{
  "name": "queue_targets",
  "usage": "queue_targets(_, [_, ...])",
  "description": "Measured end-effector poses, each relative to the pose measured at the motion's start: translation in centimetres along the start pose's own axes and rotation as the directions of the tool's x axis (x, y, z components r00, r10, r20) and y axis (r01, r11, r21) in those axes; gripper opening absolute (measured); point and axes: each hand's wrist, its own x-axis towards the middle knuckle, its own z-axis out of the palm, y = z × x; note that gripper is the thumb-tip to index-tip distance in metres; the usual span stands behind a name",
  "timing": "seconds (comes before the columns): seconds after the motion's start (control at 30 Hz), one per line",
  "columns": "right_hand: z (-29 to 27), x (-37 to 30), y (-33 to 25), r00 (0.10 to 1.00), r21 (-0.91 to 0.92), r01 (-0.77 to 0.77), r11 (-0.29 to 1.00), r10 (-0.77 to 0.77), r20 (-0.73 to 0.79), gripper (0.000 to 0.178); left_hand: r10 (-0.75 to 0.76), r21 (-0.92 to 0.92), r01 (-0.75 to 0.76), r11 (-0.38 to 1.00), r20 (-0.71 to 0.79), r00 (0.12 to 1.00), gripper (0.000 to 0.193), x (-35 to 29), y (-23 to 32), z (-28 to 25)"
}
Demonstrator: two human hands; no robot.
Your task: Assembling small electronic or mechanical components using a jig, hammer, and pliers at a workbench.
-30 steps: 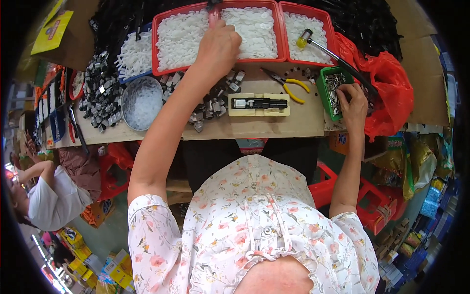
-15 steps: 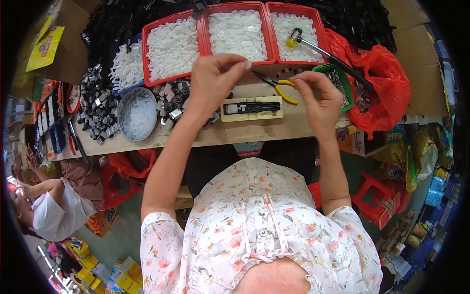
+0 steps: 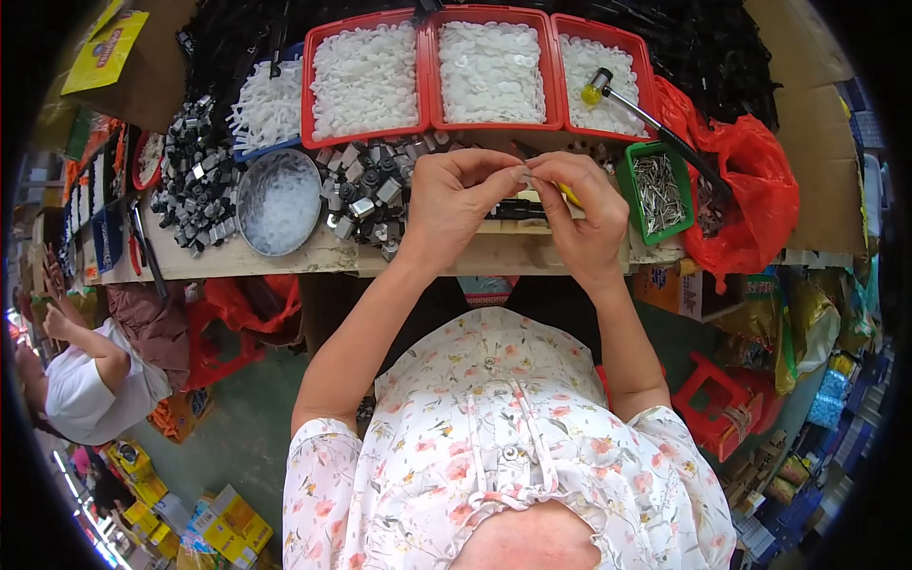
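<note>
My left hand (image 3: 446, 204) and my right hand (image 3: 587, 214) meet fingertip to fingertip above the bench, both pinched. A small white plastic piece is in the left fingertips, mostly covered now. Whatever the right fingers pinch is too small to make out. Beneath the hands lies a cream holder (image 3: 494, 227) with a long black part (image 3: 518, 209) in it, partly hidden. Pliers with yellow handles (image 3: 571, 195) lie behind my right hand, mostly covered.
Red trays (image 3: 427, 85) of white plastic pieces line the back. A hammer (image 3: 655, 122) rests across the right one. Beside it are a green tray of metal pins (image 3: 657, 195) and a red bag (image 3: 760, 190). Left are a round metal bowl (image 3: 277, 201) and heaped metal-and-black parts (image 3: 195, 180).
My hands have come together: the left moved right and nearer, the right moved left. They now cover much of the holder and pliers. The whole view has shifted slightly.
</note>
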Motion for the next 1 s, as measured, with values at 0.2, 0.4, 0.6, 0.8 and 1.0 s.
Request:
queue_targets(0.2, [-0.2,-1.0,0.6,0.991,-0.143,0.135,0.98,-0.133,0.025,0.021,0.093,0.141,-0.09,0.986,-0.015,0.996,0.016,-0.5,-0.9,0.3])
queue_targets(0.4, [-0.6,-1.6,0.4,0.991,0.138,-0.133,0.981,0.131,0.024,0.017,0.461,0.424,-0.441,0.791,0.059,0.885,0.014,-1.1,-1.8,0.3])
queue_targets(0.6, [-0.5,-2.1,1.1,0.981,0.121,-0.183,0.976,0.172,0.092,0.012,0.589,0.545,-0.573,0.612,0.169,0.79,0.016,-1.4,-2.6,-0.1])
queue_targets(0.8, [0.4,-2.9,0.8,0.969,0.114,-0.223,0.968,0.208,0.134,0.012,0.58,0.671,-0.546,0.502,0.208,0.788,0.025,-1.8,-3.3,-1.2])
queue_targets(1.0, [1.3,-3.5,1.7,0.979,-0.013,-0.099,0.995,0.1,0.176,0.013,0.575,0.76,-0.528,0.379,0.254,0.778,0.032,-2.1,-3.8,-2.0])
